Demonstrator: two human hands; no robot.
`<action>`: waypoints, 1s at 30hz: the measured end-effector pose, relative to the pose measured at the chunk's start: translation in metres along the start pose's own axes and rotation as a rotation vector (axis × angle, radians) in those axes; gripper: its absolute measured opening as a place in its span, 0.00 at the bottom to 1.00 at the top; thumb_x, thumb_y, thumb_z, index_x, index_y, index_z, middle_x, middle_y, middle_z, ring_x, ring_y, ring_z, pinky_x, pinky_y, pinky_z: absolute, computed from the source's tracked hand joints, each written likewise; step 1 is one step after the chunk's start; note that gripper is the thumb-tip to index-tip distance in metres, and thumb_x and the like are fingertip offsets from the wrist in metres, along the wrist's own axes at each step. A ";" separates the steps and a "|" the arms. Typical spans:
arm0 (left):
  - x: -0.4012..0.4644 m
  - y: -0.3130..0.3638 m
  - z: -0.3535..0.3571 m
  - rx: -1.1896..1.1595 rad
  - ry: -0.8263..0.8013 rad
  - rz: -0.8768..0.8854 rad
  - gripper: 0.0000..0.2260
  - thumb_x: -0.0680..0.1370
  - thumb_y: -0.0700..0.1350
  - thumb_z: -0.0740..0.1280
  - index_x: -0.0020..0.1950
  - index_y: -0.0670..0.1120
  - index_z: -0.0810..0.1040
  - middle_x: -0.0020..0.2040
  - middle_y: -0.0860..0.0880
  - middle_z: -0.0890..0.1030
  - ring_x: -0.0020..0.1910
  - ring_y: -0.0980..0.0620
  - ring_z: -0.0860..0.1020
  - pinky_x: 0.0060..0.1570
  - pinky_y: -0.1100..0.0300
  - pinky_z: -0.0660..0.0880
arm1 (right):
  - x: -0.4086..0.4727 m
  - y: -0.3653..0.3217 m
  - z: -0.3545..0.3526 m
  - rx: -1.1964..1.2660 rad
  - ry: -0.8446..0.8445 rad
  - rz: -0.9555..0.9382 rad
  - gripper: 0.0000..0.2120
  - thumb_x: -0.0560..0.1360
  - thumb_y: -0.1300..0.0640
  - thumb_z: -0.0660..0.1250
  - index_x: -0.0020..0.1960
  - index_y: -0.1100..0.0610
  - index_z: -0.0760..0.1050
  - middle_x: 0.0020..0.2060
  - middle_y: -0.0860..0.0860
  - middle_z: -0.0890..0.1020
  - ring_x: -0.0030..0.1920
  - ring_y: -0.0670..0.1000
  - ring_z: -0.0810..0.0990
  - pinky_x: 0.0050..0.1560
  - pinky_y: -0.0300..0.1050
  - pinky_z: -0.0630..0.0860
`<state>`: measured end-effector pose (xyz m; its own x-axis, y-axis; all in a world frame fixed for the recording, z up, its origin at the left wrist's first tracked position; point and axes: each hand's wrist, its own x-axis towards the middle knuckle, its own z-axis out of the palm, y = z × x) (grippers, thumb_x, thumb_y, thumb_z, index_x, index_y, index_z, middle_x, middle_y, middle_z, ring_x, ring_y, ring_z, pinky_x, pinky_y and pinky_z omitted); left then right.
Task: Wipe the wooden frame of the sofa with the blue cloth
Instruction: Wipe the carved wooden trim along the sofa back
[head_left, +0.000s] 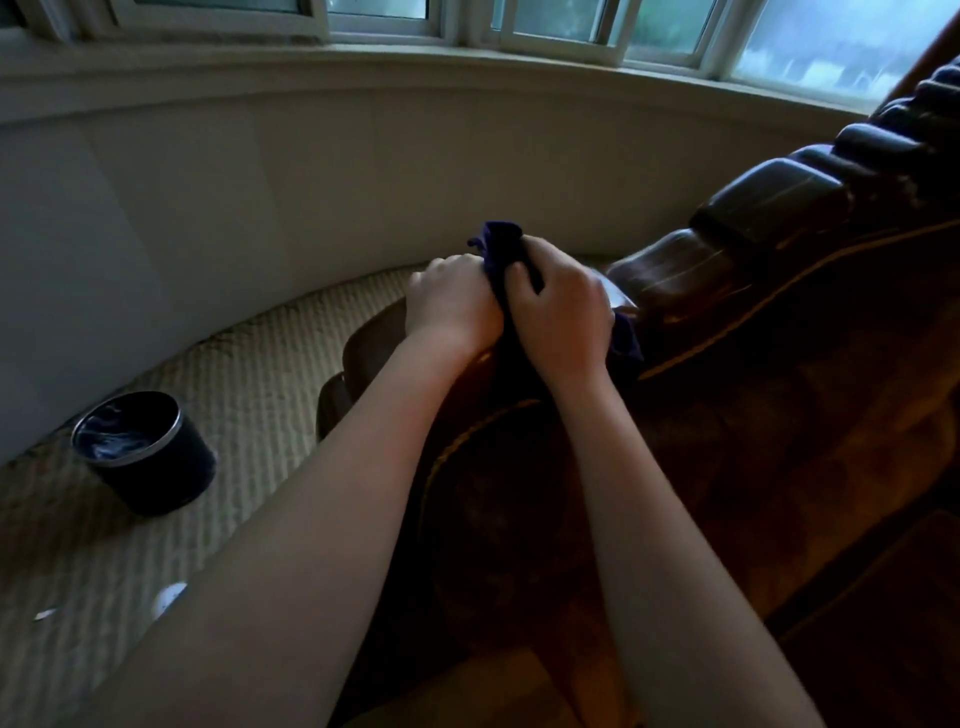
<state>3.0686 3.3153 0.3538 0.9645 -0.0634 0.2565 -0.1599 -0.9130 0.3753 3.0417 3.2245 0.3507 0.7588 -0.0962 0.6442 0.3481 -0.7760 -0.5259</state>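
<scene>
Both hands, left hand (452, 304) and right hand (563, 317), clamp blue cloth (501, 254) over carved wooden frame (769, 208); dark bin (148, 452) on carpet (249, 374) at left, well apart.

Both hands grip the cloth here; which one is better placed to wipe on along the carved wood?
Probably the right hand: it holds the blue cloth nearest the carved wooden frame, which runs off to its side. The left hand sits farther away.

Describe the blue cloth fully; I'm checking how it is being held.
The blue cloth looks dark navy, soft and bunched. Both hands grip it: the left hand beside the right hand. One end sticks up above the knuckles; another hangs below the right hand against the sofa's wooden frame.
</scene>
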 end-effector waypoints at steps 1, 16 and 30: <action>0.000 0.000 -0.001 -0.017 -0.004 -0.007 0.07 0.77 0.41 0.56 0.42 0.47 0.72 0.50 0.44 0.80 0.51 0.43 0.76 0.48 0.54 0.66 | 0.012 0.001 0.000 -0.073 -0.070 0.034 0.15 0.74 0.51 0.58 0.55 0.50 0.79 0.50 0.50 0.83 0.52 0.54 0.79 0.48 0.47 0.71; -0.001 0.007 -0.025 -0.242 -0.188 -0.202 0.11 0.78 0.40 0.55 0.55 0.41 0.75 0.60 0.40 0.77 0.61 0.42 0.73 0.56 0.56 0.68 | 0.032 0.016 -0.004 -0.268 -0.410 -0.027 0.16 0.76 0.51 0.58 0.60 0.43 0.76 0.61 0.43 0.75 0.66 0.46 0.68 0.62 0.44 0.62; 0.031 -0.003 -0.028 -0.227 -0.028 -0.299 0.12 0.77 0.41 0.56 0.53 0.38 0.76 0.58 0.37 0.78 0.58 0.38 0.74 0.48 0.57 0.67 | 0.119 0.060 0.016 -0.410 -0.761 0.547 0.17 0.70 0.41 0.66 0.44 0.55 0.74 0.50 0.53 0.79 0.49 0.55 0.78 0.56 0.50 0.75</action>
<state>3.0925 3.3273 0.3859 0.9804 0.1790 0.0822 0.0906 -0.7804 0.6187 3.1614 3.1764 0.3872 0.9553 -0.1907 -0.2259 -0.2576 -0.9118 -0.3198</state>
